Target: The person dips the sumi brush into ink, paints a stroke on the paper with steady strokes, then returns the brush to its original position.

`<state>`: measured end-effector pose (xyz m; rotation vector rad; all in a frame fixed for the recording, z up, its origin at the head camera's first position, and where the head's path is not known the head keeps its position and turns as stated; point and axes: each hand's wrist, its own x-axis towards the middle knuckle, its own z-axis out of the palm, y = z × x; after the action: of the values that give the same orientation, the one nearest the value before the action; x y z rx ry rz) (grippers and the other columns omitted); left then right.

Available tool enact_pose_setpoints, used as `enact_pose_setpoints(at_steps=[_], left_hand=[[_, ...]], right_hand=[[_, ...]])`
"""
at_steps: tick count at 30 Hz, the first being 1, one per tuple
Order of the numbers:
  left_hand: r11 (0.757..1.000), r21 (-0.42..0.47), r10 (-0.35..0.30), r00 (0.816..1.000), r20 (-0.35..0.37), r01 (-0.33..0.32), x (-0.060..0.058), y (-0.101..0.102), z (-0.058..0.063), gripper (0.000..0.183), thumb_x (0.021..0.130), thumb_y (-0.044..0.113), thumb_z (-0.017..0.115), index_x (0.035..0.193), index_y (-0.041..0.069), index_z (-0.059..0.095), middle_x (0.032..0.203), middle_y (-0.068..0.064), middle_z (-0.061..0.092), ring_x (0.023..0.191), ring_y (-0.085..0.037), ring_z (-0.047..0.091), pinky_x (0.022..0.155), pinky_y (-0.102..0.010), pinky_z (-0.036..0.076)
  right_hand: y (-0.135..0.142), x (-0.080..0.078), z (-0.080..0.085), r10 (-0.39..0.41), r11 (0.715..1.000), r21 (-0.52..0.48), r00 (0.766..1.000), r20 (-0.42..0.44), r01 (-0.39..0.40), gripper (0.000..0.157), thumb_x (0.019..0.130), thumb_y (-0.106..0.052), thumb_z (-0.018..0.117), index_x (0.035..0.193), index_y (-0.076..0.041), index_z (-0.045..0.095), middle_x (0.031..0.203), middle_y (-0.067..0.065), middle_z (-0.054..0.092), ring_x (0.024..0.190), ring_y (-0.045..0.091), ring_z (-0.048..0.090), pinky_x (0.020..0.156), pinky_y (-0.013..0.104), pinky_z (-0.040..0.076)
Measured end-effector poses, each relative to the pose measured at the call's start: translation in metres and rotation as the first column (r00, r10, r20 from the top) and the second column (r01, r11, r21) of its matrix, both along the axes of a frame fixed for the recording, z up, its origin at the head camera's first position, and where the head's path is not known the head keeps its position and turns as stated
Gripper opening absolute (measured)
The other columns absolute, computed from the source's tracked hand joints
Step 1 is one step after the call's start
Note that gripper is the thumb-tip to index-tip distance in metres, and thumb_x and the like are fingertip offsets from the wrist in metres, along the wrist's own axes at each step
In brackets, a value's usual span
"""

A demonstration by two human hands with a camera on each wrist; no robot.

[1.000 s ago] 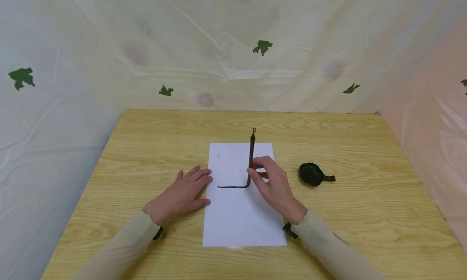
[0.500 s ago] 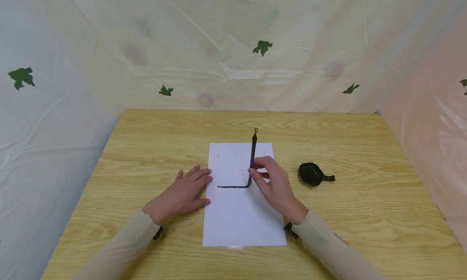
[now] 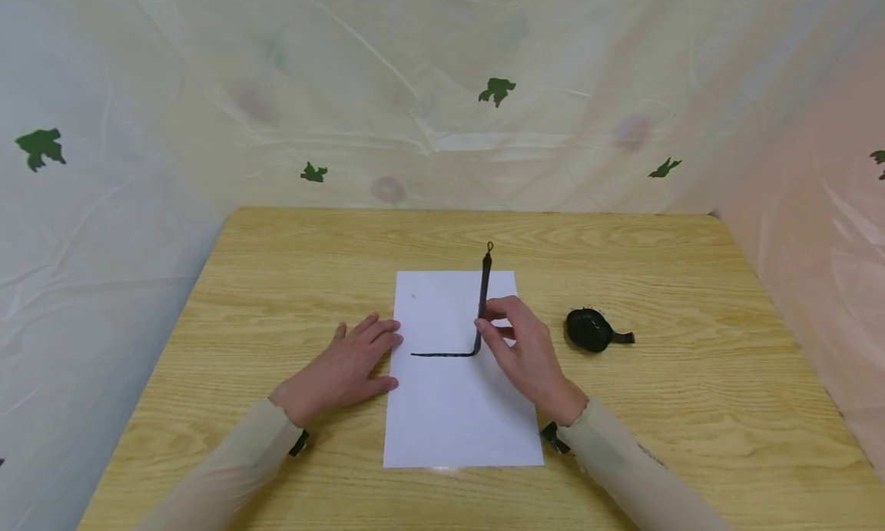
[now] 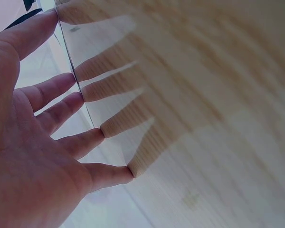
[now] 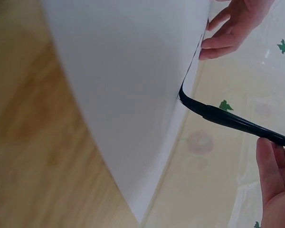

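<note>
My right hand (image 3: 531, 358) pinches a dark calligraphy brush (image 3: 485, 281) between thumb and fingers, its handle nearly upright with a small loop on top. In the right wrist view, the bristle tip (image 5: 190, 101) bends against the white paper (image 3: 459, 423). A thin black ink line (image 3: 439, 355) runs across the sheet from near its left side to the brush tip. My left hand (image 3: 339, 373) rests with fingers spread, its fingertips at the paper's left edge. The left wrist view shows those fingertips (image 4: 116, 175) touching the tabletop.
Right of the paper sits a small black dish (image 3: 589, 331) with a short handle and a glossy dark inside. The wooden table (image 3: 677, 423) is enclosed by pale sheeting (image 3: 387, 77) bearing green bird-shaped cutouts. A small grey speck (image 3: 413, 296) marks the upper paper.
My right hand and the brush have moved slightly to the right, and the black line has grown longer behind the tip. The left hand has stayed in place.
</note>
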<state>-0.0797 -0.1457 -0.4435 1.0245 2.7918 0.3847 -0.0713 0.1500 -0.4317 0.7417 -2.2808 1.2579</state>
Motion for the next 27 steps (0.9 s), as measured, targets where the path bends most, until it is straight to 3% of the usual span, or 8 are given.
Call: enact_pose_setpoints(at_steps=[27], left_hand=[[1.0, -0.003, -0.013, 1.0, -0.026, 0.013, 0.0004, 0.0002, -0.0004, 0.061, 0.089, 0.042, 0.068, 0.137, 0.008, 0.051, 0.148, -0.006, 0.04, 0.141, -0.036, 0.026, 0.097, -0.072, 0.027]], right_hand=[[0.0077, 0.0031, 0.0018, -0.045, 0.999, 0.014, 0.998, 0.04, 0.044, 0.022, 0.089, -0.005, 0.069, 0.109, -0.006, 0.059, 0.101, -0.001, 0.061, 0.096, 0.013, 0.062, 0.073, 0.031, 0.056]])
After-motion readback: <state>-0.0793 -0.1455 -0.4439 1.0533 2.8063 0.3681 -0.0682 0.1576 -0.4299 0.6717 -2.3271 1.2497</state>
